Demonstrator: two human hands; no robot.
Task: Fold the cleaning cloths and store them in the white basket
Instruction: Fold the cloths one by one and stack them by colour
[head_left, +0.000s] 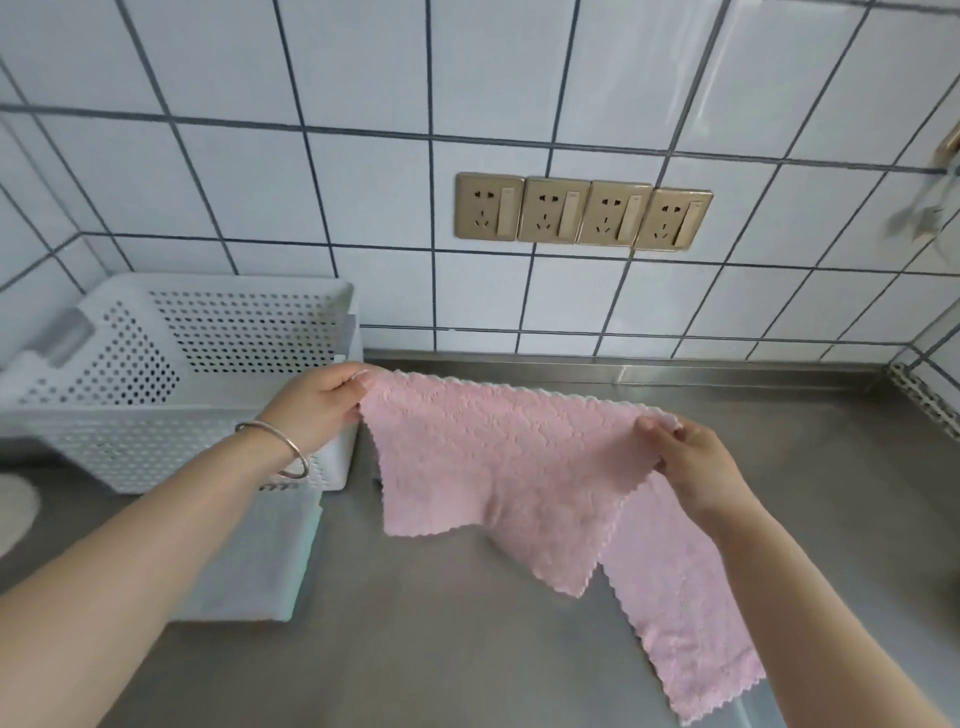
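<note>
White tiled wall (363, 171) with dark grout lines behind, carrying a row of four gold-coloured sockets (583, 215). Below it, a grey metal desk (441, 639) with a raised back edge. At the desk's left rear, against the wall, a white basket (171, 374) with perforated sides; nothing seen through the part of its opening that shows. In front of the basket, lying flat on the desk, a pale folded cloth (260, 566), partly hidden by the left forearm. At the far left edge, part of a round whitish thing (15, 512), too cut off to tell what. Held up over the middle of the desk, a pink cloth (498, 467) with a scalloped edge, stretched along its top edge between both hands. Left hand (317, 405) just in front of the basket's right corner, fingers (358, 382) pinched on the cloth's upper left corner, a thin metal bangle (283, 449) on the wrist. Right hand (691, 467) further right and slightly lower, fingers (660, 428) clenched on the upper right corner. Cloth sagging between the two grips, doubled over near the right hand, with one layer hanging to a point in the middle and a longer layer trailing down to the lower right beneath the right forearm. Whether the lower edges touch the desk, not clear.
</note>
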